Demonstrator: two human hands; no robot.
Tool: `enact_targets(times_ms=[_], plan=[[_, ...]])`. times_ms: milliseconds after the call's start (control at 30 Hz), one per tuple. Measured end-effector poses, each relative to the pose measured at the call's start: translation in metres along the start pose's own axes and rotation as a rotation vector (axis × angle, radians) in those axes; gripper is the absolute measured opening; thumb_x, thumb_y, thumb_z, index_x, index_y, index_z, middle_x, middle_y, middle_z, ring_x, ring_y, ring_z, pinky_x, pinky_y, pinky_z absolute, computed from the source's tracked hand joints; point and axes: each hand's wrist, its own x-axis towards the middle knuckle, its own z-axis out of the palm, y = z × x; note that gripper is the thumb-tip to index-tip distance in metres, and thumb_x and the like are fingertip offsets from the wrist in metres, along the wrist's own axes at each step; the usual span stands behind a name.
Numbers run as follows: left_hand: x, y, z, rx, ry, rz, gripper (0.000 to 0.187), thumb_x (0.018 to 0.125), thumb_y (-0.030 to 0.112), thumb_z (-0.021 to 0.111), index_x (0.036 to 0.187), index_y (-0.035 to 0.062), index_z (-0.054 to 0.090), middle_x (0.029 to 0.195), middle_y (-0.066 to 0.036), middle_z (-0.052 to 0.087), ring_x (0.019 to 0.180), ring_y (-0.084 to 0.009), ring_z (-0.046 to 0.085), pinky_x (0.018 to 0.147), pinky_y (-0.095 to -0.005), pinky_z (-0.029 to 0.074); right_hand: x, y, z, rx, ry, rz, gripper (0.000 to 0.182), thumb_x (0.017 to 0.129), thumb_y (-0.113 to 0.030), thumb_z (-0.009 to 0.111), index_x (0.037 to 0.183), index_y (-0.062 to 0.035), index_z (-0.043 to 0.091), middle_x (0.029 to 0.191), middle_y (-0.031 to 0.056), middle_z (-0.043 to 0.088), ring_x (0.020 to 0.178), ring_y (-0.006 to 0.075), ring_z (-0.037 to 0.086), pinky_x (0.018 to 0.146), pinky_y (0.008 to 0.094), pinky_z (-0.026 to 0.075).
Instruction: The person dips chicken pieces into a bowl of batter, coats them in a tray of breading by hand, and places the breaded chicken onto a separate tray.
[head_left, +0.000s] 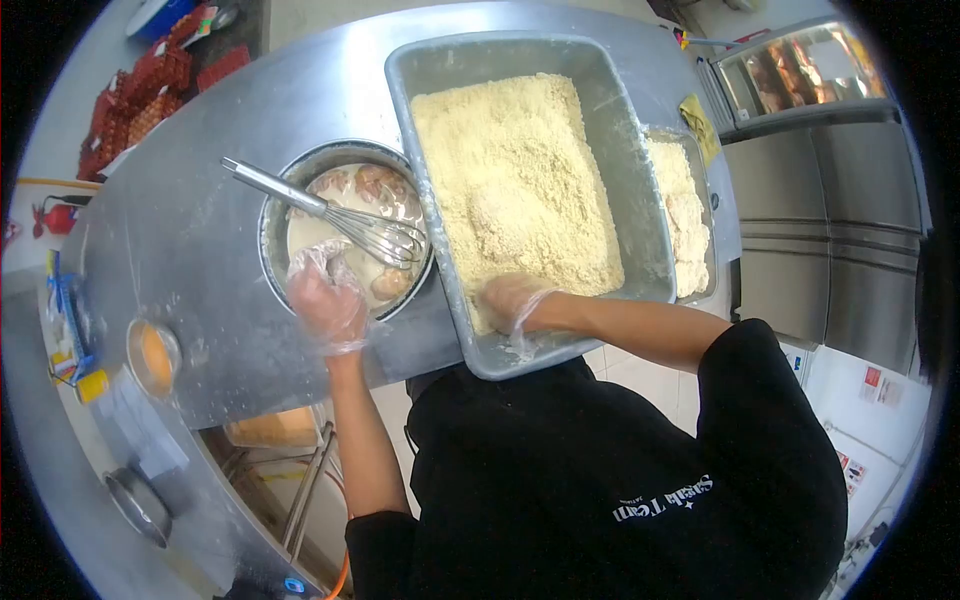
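My left hand [330,302], in a clear plastic glove, reaches over the near rim of a round metal pot [268,250]. Its fingers are curled together at the milky batter [305,232]; what they hold, if anything, is hidden. Pieces of raw chicken [378,182] lie partly sunk in the batter. A metal whisk [375,228] rests across the pot, handle over the far left rim. My right hand [512,300], also gloved, presses into pale yellow breading flour [535,150] in a deep grey tub [640,235]. Flour hides its fingers. A flour-covered lump [490,212] lies just beyond it.
Right of the tub stands a tray [712,270] of coated pieces [685,215], with a yellow cloth [698,128] behind. A small bowl [150,355] with orange contents sits at the steel table's [225,340] left. Red crates [160,75] stand beyond the table; steel cabinets [790,230] are at right.
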Motion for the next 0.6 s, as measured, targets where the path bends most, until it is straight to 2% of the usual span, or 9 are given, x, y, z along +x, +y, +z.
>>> enact_targets(times_ms=[100,167,267,333,433,500,533,600], plan=[[0.000,-0.009,0.008,0.006,0.016,0.037,0.028,0.087,0.016,0.067,0.105,-0.0052,0.067,0.102,-0.028,0.064,0.101,-0.0433,0.060,0.090,-0.0495,0.046,-0.014,0.023,-0.015,0.198,0.360,-0.125,0.025,0.084,-0.016,0.062,0.102,0.0001,0.070,0.092,0.0206,0.071,0.079,0.0351,0.070,0.076,0.0430,0.056],[0.000,-0.012,0.010,0.008,0.002,0.024,0.029,0.086,0.015,0.066,0.107,-0.0057,0.066,0.101,-0.027,0.064,0.101,-0.0436,0.060,0.090,-0.0503,0.046,-0.024,0.023,-0.065,0.484,0.197,0.248,0.021,0.087,-0.016,0.062,0.102,-0.0036,0.071,0.098,0.0185,0.071,0.086,0.0322,0.070,0.082,0.0431,0.056],[0.001,-0.008,0.010,0.111,-0.057,0.035,0.038,0.079,0.009,0.065,0.114,-0.0063,0.061,0.098,-0.025,0.064,0.096,-0.0436,0.060,0.086,-0.0510,0.047,-0.017,0.045,-0.078,0.357,0.711,0.119,0.023,0.089,-0.018,0.062,0.106,-0.0038,0.069,0.103,0.0186,0.070,0.090,0.0314,0.069,0.088,0.0452,0.055],[0.002,-0.009,0.008,0.184,-0.182,0.032,0.041,0.081,0.014,0.066,0.117,-0.0048,0.060,0.102,-0.025,0.063,0.099,-0.0433,0.059,0.089,-0.0504,0.047,-0.006,0.062,-0.038,-0.201,0.967,-0.116,0.034,0.092,-0.015,0.055,0.122,-0.0006,0.062,0.111,0.0233,0.067,0.102,0.0335,0.065,0.094,0.0428,0.052],[0.013,-0.004,-0.005,0.245,-0.415,0.011,0.044,0.084,0.021,0.068,0.120,-0.0024,0.060,0.106,-0.025,0.063,0.103,-0.0431,0.059,0.092,-0.0499,0.047,-0.031,0.046,-0.038,-0.181,0.760,-0.146,0.041,0.096,-0.014,0.049,0.133,0.0038,0.053,0.121,0.0278,0.062,0.118,0.0359,0.058,0.104,0.0419,0.046],[0.017,0.003,-0.018,0.278,-0.510,0.006,0.042,0.085,0.023,0.069,0.118,-0.0025,0.062,0.107,-0.025,0.064,0.103,-0.0426,0.060,0.092,-0.0494,0.048,-0.043,0.034,-0.062,0.054,0.488,0.026,0.042,0.096,-0.012,0.047,0.135,0.0027,0.051,0.124,0.0290,0.060,0.124,0.0361,0.055,0.107,0.0412,0.044],[0.020,0.007,-0.023,0.301,-0.518,0.029,0.040,0.086,0.023,0.068,0.115,-0.0035,0.063,0.106,-0.026,0.064,0.102,-0.0422,0.061,0.092,-0.0491,0.048,-0.033,0.031,-0.070,0.121,0.568,0.099,0.045,0.099,-0.019,0.042,0.139,0.0014,0.048,0.135,0.0280,0.055,0.134,0.0359,0.047,0.113,0.0423,0.037],[0.026,0.014,-0.023,0.383,-0.589,0.047,0.038,0.087,0.022,0.067,0.115,-0.0036,0.063,0.107,-0.026,0.065,0.102,-0.0412,0.062,0.092,-0.0482,0.049,0.045,0.047,-0.047,-0.115,0.839,0.177,0.050,0.101,-0.027,0.039,0.143,-0.0001,0.045,0.143,0.0256,0.049,0.139,0.0364,0.041,0.117,0.0456,0.031]])
